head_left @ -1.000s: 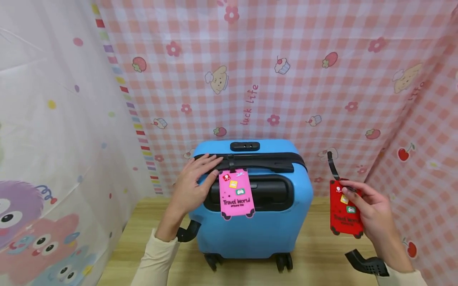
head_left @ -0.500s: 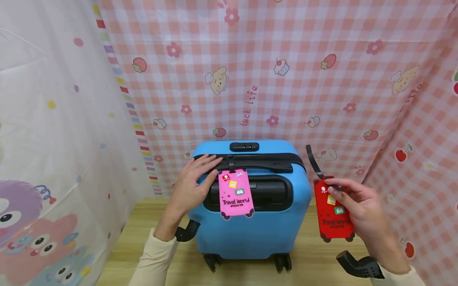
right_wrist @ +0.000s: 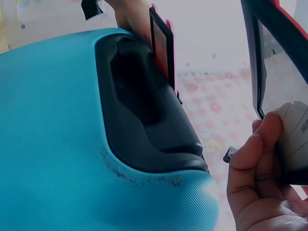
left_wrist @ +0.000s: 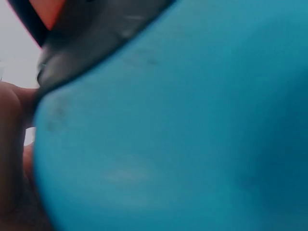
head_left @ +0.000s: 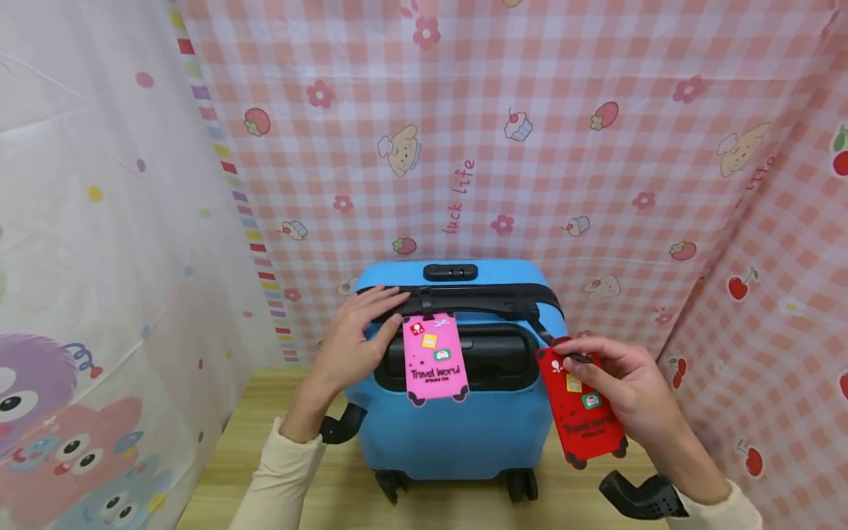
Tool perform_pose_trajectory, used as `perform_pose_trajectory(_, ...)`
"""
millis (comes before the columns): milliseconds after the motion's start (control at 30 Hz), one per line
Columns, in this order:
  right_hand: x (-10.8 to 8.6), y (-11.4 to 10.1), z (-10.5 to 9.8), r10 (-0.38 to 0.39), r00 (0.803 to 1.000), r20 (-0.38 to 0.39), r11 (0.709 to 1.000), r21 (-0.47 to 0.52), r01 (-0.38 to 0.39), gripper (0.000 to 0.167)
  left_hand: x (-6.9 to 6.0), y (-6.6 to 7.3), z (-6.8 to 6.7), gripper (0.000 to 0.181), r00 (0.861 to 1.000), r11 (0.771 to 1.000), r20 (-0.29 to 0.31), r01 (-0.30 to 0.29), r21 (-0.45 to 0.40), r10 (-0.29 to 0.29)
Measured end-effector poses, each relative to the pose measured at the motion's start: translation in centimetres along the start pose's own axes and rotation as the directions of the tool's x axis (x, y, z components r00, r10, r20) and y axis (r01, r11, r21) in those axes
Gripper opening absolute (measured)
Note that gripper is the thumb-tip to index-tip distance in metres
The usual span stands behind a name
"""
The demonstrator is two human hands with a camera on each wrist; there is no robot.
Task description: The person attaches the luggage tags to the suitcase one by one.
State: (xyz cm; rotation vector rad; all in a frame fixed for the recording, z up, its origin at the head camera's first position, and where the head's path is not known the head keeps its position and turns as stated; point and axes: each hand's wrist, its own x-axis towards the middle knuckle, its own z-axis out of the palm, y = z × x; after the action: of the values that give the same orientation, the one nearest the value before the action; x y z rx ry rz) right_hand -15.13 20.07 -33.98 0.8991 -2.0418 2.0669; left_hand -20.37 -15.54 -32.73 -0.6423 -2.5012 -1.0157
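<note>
My left hand [head_left: 358,331] rests on the upper left corner of a light-blue suitcase [head_left: 457,434], its fingers extended over the black pull handle [head_left: 473,300]. From that handle a pink luggage tag [head_left: 433,383] hangs by a looped black strap. To the suitcase's right, my right hand [head_left: 629,383] pinches a red luggage tag [head_left: 576,419] near its top, between thumb and fingers. Its black strap [head_left: 539,325] reaches up-left, with the far end over the pull handle's right end. The right wrist view shows the tag's clear back window [right_wrist: 284,72] beside the suitcase.
The suitcase stands upright on black wheels [head_left: 522,484] on a wood-look floor [head_left: 265,427]. A pink checked curtain [head_left: 563,73] hangs behind it and along the right side. A white cartoon-print sheet [head_left: 99,258] hangs at left. A black combination lock [head_left: 450,272] sits on top.
My right hand has carried the red luggage tag leftward to the suitcase's right side, and the tag has tilted. Its strap end now overlaps the pull handle. My left hand has stayed in place.
</note>
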Motion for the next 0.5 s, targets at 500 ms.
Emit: perform_pose_trajectory(500, 0.0, -0.1, 1.8, 0.084, 0.987, 0.138, 0.996, 0.027, -0.088, 0.032, 2.7, 2.9, -0.4, 0.039, 0.999, 1.0, 0.043, 0.005, -0.011, -0.005)
